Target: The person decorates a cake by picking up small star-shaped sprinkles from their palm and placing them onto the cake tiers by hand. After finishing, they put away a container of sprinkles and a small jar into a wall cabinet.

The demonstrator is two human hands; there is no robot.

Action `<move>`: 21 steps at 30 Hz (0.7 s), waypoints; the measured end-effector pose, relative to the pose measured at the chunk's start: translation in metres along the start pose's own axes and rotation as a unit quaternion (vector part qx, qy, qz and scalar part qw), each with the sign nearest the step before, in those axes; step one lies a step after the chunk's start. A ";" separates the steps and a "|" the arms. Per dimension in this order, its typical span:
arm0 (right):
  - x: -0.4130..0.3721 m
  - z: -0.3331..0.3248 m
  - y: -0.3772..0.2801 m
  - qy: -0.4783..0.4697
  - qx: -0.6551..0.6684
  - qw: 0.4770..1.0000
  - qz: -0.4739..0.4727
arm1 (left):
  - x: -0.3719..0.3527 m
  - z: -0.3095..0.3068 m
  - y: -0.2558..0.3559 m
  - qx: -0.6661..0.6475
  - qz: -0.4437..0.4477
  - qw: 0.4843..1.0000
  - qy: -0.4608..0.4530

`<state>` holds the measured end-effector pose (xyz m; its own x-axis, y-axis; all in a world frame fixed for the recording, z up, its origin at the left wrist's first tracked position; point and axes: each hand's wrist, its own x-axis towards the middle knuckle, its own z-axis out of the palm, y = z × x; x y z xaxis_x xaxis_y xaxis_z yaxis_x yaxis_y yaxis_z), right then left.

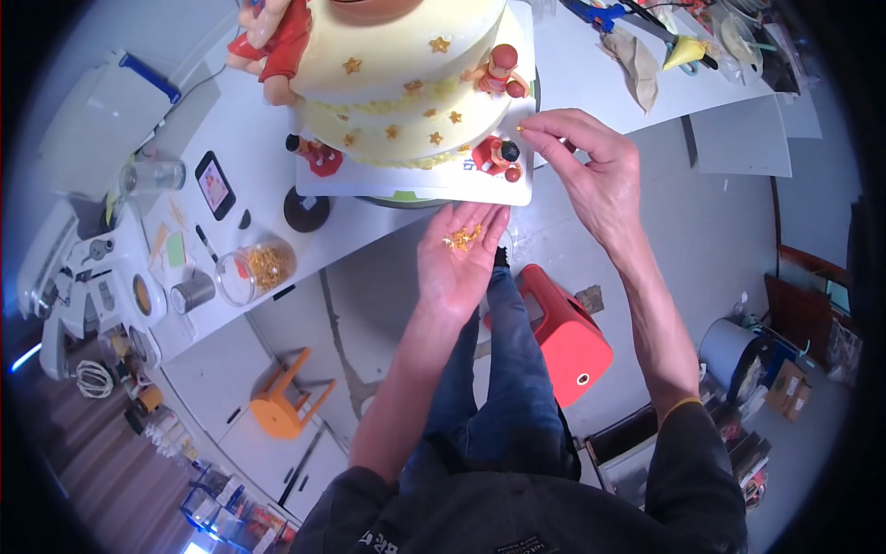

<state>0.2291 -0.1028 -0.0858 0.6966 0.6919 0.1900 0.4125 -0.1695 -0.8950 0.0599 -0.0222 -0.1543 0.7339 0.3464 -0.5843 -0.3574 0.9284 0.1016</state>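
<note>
A tiered cream-coloured cake (388, 69) stands on a white square board (369, 185), dotted with gold stars (440, 44). Red-clad player figurines with balls sit around it, among them one figurine (496, 155) at the board's front right corner. My left hand (461, 263) lies palm up just below the board's front edge, fingers stretched out, with small gold pieces (462, 237) on it. To the right of the cake, my right hand (591, 162) pinches one tiny gold piece (521, 128) between thumb and forefinger, apart from the cake.
Left on the table are a jar of gold pieces (268, 266), a phone (215, 186), a dark round disc (306, 210) and a glass jar (153, 175). Tools and wrappers lie back right, with a blue glue gun (600, 16). A red stool (568, 346) and orange stool (280, 406) stand below.
</note>
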 end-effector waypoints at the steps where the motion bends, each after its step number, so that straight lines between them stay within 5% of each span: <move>1: 0.001 0.000 0.000 -0.001 -0.003 1.000 -0.010 | 0.000 0.000 0.000 -0.002 0.001 1.000 -0.002; 6: 0.006 0.003 0.001 -0.001 -0.013 0.998 -0.066 | -0.001 0.004 -0.001 0.023 0.018 0.999 0.016; 15: -0.028 -0.010 0.009 0.041 -0.068 0.997 0.008 | 0.000 0.001 -0.002 0.020 0.019 0.999 0.016; 21: -0.082 0.011 -0.004 -0.105 -0.173 0.969 -0.143 | 0.001 -0.012 -0.010 0.031 -0.068 0.997 -0.022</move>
<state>0.1643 -0.1512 -0.1021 0.4047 0.8668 0.2914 0.7686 -0.1498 -0.6219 0.0573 -0.0332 -0.1652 0.7985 0.2220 -0.5596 -0.2184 0.9730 0.0743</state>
